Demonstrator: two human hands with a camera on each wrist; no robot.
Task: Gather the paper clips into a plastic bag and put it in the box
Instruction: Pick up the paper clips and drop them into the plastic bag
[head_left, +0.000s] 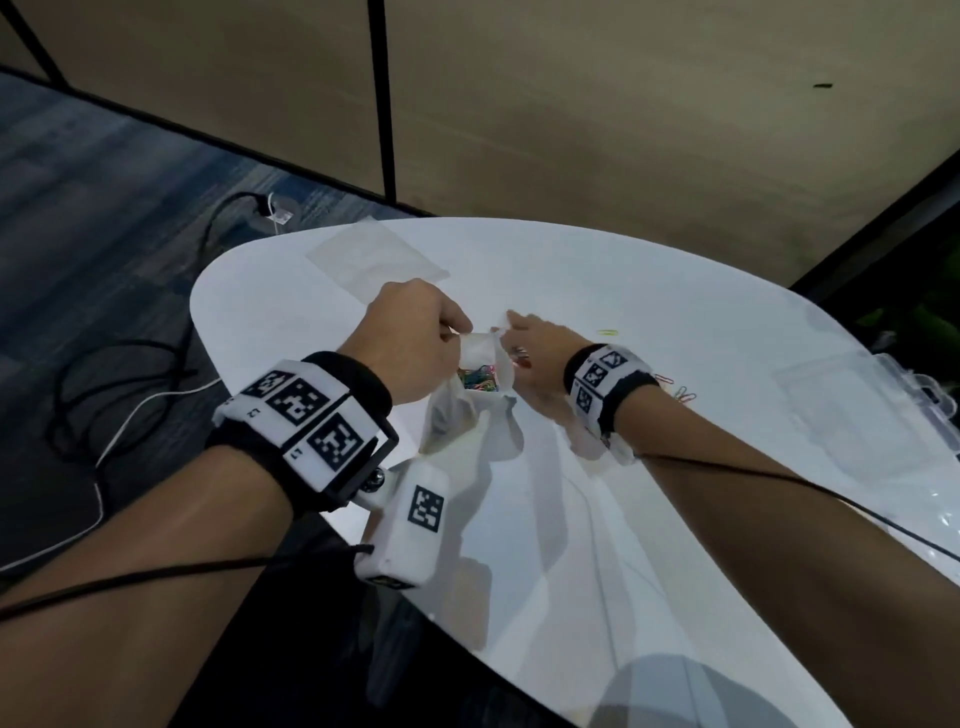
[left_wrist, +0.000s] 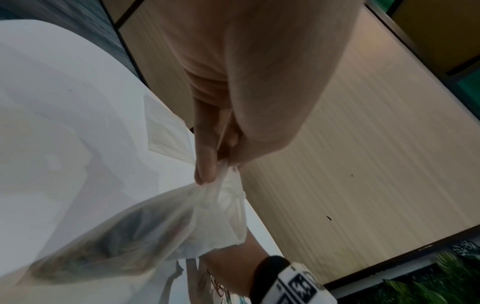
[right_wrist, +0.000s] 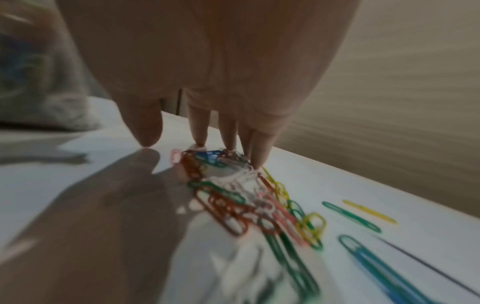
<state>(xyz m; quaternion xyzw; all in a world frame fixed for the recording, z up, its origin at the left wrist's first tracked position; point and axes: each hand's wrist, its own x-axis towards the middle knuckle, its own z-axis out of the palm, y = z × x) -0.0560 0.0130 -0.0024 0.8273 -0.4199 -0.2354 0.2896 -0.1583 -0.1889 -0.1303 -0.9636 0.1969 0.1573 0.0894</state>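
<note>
On the white tabletop (head_left: 597, 519), the left hand (head_left: 410, 345) pinches the rim of the plastic bag (head_left: 467, 415) and holds it above the surface; coloured clips lie inside, below that grip. Just right of the bag, the right hand (head_left: 540, 343) has straight fingers (right_wrist: 200, 127) pressing on a pile of paper clips (right_wrist: 249, 197). Further right of the bag lies the clear box (head_left: 872, 410).

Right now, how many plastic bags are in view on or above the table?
2. One plastic bag, already holding clips, is pinched at its rim by the left hand; a second bag lies flat at the table's far left edge. More may be hidden.
</note>
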